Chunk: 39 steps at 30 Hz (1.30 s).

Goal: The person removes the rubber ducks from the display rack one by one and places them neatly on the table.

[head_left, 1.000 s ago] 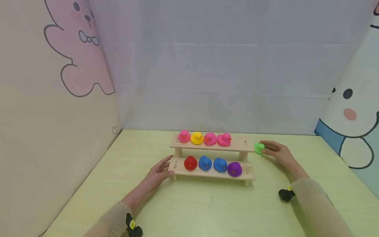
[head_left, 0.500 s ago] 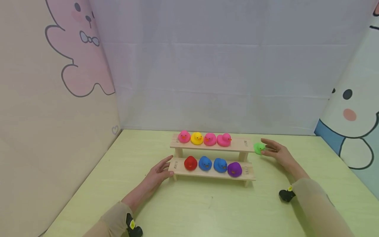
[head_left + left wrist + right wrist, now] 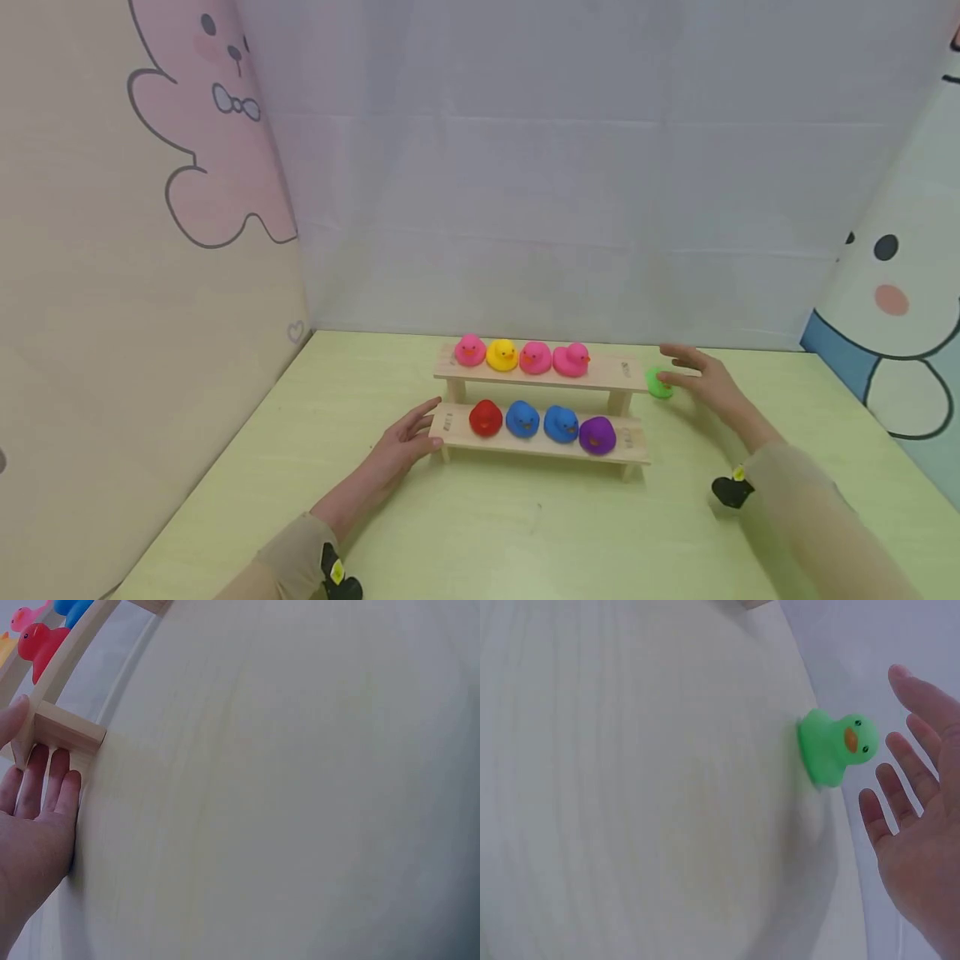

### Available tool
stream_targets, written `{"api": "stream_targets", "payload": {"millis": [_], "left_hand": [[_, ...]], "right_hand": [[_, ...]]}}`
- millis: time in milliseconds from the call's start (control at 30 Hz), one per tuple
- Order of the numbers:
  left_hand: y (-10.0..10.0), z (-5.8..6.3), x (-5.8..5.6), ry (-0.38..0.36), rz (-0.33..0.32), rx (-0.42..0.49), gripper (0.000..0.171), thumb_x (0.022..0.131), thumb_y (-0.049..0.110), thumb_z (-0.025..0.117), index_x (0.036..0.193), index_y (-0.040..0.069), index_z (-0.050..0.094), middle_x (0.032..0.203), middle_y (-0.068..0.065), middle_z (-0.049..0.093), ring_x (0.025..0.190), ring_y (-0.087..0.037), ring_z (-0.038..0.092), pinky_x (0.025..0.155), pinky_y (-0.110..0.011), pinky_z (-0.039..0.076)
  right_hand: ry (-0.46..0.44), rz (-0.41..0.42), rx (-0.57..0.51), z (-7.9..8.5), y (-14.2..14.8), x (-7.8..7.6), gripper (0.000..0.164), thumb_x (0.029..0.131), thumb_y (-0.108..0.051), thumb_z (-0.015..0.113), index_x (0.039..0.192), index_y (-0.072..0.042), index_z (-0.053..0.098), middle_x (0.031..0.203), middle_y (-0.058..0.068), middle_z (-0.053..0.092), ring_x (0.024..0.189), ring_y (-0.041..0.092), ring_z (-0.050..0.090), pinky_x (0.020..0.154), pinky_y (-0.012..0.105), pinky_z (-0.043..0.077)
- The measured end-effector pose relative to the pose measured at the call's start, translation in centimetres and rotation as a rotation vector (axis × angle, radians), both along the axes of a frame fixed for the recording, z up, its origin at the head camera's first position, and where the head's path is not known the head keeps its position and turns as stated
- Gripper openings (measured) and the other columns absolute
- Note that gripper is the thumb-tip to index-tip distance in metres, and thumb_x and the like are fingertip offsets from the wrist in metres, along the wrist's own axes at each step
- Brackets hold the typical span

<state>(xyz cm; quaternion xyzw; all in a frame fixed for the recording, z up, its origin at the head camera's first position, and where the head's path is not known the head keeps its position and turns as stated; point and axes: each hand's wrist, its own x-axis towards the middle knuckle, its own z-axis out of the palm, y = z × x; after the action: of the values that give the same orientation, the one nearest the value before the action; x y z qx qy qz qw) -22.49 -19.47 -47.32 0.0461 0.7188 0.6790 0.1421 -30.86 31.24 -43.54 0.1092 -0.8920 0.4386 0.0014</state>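
Observation:
A two-tier wooden stand (image 3: 442,427) holds a row of rubber ducks on each plank. My left hand (image 3: 401,442) rests at the left end of its lower plank, thumb at the front corner and extended fingers along the end, beside a leg (image 3: 71,727) in the left wrist view. Right of the stand, a green rubber duck (image 3: 823,748) sits upright on the table. My right hand (image 3: 708,385) hovers just beside and above this duck, thumb and fingers spread with nothing between them. In the head view, the thumb partly covers the duck.
On the upper plank are a yellow duck (image 3: 502,356) and several pink ducks (image 3: 536,358). The lower plank bears a red duck (image 3: 486,419), two blue ducks (image 3: 522,420) and a purple duck (image 3: 597,436). A pale curtain (image 3: 480,208) hangs behind the table.
My right hand has let go of the green duck, its fingers spreading and lifting away. My left hand stays at the stand's end. The head view has tilted slightly.

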Motion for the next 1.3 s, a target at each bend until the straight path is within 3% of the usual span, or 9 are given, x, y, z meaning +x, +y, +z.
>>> {"api": "stream_targets", "payload": {"millis": [200, 300, 400, 500, 767, 1067, 1300], "left_hand": [[0.0, 0.0, 0.0, 0.002, -0.001, 0.010, 0.072, 0.092, 0.014, 0.067, 0.155, 0.021, 0.033, 0.151, -0.017, 0.044, 0.131, -0.022, 0.051, 0.107, -0.032, 0.040], [0.0, 0.0, 0.0, 0.004, -0.005, 0.013, 0.072, 0.092, 0.014, 0.067, 0.155, 0.021, 0.033, 0.151, -0.017, 0.044, 0.130, -0.021, 0.053, 0.107, -0.032, 0.041], [0.0, -0.1, -0.1, 0.008, -0.010, 0.018, 0.073, 0.092, 0.014, 0.067, 0.155, 0.020, 0.032, 0.150, -0.018, 0.044, 0.125, -0.017, 0.056, 0.106, -0.030, 0.041], [0.0, -0.1, -0.1, 0.010, -0.012, 0.021, 0.073, 0.092, 0.014, 0.067, 0.155, 0.020, 0.031, 0.150, -0.019, 0.044, 0.120, -0.015, 0.059, 0.105, -0.029, 0.042], [0.0, 0.0, -0.1, 0.004, -0.001, 0.008, 0.072, 0.092, 0.016, 0.067, 0.155, 0.021, 0.033, 0.150, -0.019, 0.045, 0.124, -0.019, 0.058, 0.104, -0.030, 0.042], [0.1, 0.1, -0.1, 0.013, 0.007, 0.017, 0.072, 0.092, 0.014, 0.067, 0.155, 0.019, 0.033, 0.150, -0.019, 0.045, 0.127, -0.020, 0.055, 0.103, -0.029, 0.042], [0.1, 0.0, -0.1, 0.013, 0.000, 0.016, 0.072, 0.092, 0.014, 0.067, 0.155, 0.020, 0.033, 0.149, -0.018, 0.045, 0.126, -0.018, 0.055, 0.101, -0.027, 0.042]], "right_hand": [[0.068, 0.024, -0.036, 2.5, -1.5, -0.6, 0.066, 0.097, -0.030, 0.063, 0.153, -0.009, 0.035, 0.155, 0.021, 0.039, 0.141, 0.042, 0.036, 0.109, 0.064, 0.033], [0.094, 0.041, -0.048, 3.7, -2.2, -0.7, 0.064, 0.097, -0.028, 0.063, 0.152, -0.011, 0.036, 0.155, 0.017, 0.041, 0.140, 0.036, 0.038, 0.110, 0.042, 0.040], [0.131, 0.065, -0.058, 4.6, -3.0, -0.9, 0.061, 0.097, -0.027, 0.063, 0.151, -0.011, 0.039, 0.153, 0.016, 0.044, 0.137, 0.032, 0.041, 0.101, 0.015, 0.040], [0.152, 0.088, -0.082, 5.5, -3.9, -0.7, 0.060, 0.096, -0.026, 0.064, 0.150, -0.012, 0.041, 0.152, 0.015, 0.045, 0.136, 0.030, 0.043, 0.092, 0.002, 0.037], [0.166, 0.162, -0.183, 7.1, -6.6, -0.1, 0.059, 0.095, -0.021, 0.067, 0.148, -0.010, 0.045, 0.150, 0.015, 0.048, 0.121, -0.007, 0.049, 0.094, 0.006, 0.043], [0.170, 0.322, -0.343, 7.6, -9.1, 0.1, 0.055, 0.094, -0.008, 0.065, 0.145, -0.003, 0.045, 0.139, -0.011, 0.058, 0.122, -0.003, 0.055, 0.095, 0.014, 0.049], [0.111, 0.370, -0.369, 7.7, -10.5, 0.7, 0.053, 0.095, -0.009, 0.063, 0.145, -0.007, 0.046, 0.136, -0.016, 0.057, 0.124, 0.002, 0.054, 0.095, 0.017, 0.051]]}}
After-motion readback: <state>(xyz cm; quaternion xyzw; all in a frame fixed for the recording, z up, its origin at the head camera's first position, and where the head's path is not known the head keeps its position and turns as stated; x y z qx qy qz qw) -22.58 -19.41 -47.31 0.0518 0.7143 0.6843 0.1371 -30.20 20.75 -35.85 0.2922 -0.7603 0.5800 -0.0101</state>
